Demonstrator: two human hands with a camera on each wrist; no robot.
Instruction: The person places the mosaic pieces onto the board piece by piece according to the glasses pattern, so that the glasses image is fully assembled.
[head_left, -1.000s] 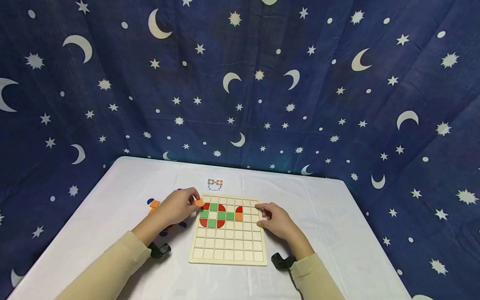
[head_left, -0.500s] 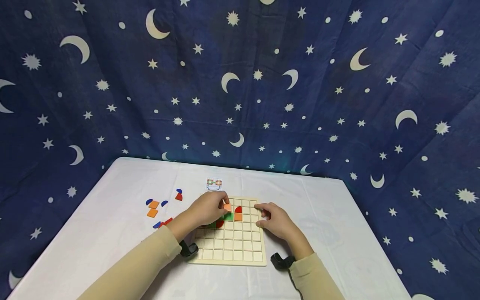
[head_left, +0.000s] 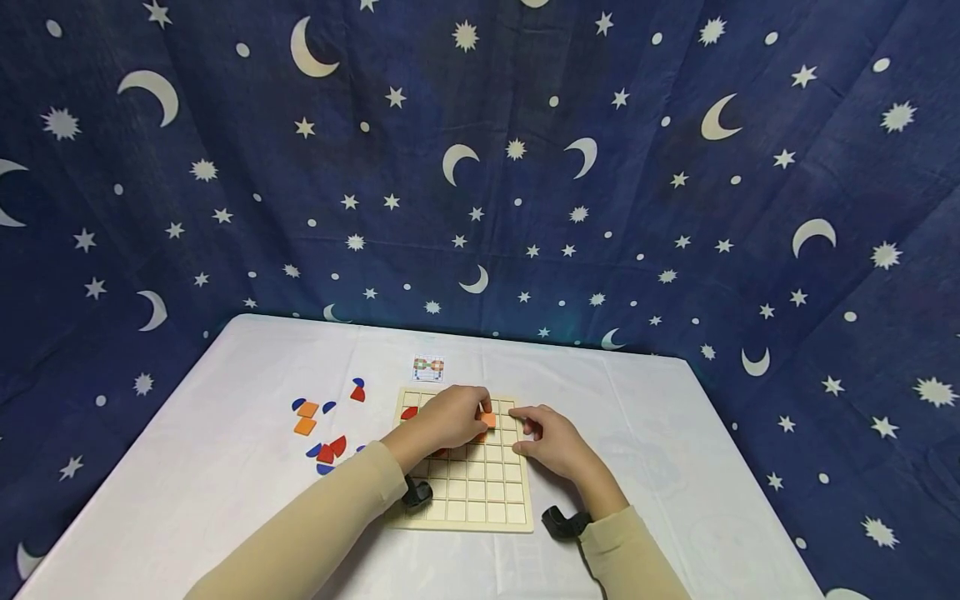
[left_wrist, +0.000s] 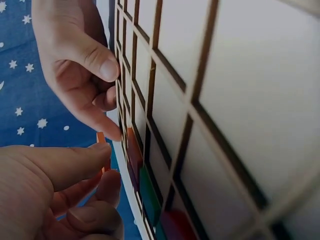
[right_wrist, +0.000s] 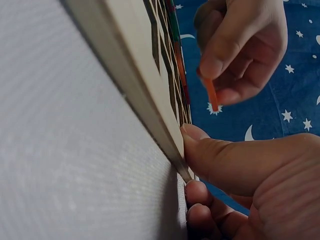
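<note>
My left hand [head_left: 452,417] pinches an orange square tile [head_left: 490,421] between thumb and fingers, over the upper right part of the wooden grid board [head_left: 467,523]. In the right wrist view that tile [right_wrist: 212,94] is edge-on and apart from the board. My right hand [head_left: 557,442] holds the board's right edge, with the thumb [right_wrist: 200,145] on the rim and other fingers curled beside it. A red quarter-round tile [head_left: 408,412] shows in the board's upper left. The left hand and forearm hide most other placed tiles; green tile [left_wrist: 149,187] edges show in the left wrist view.
Left of the board lie loose pieces: orange squares [head_left: 305,426], red quarter-rounds [head_left: 339,446] and blue half-rounds [head_left: 328,407]. A small printed pattern card [head_left: 428,367] lies behind the board. A white cloth [head_left: 637,417] covers the table, and a dark blue star-patterned curtain [head_left: 405,150] hangs behind.
My left hand has carried the orange tile rightward, from the board's left edge across to its upper right. The loose pieces at left are uncovered. My right hand stays at the board's edge.
</note>
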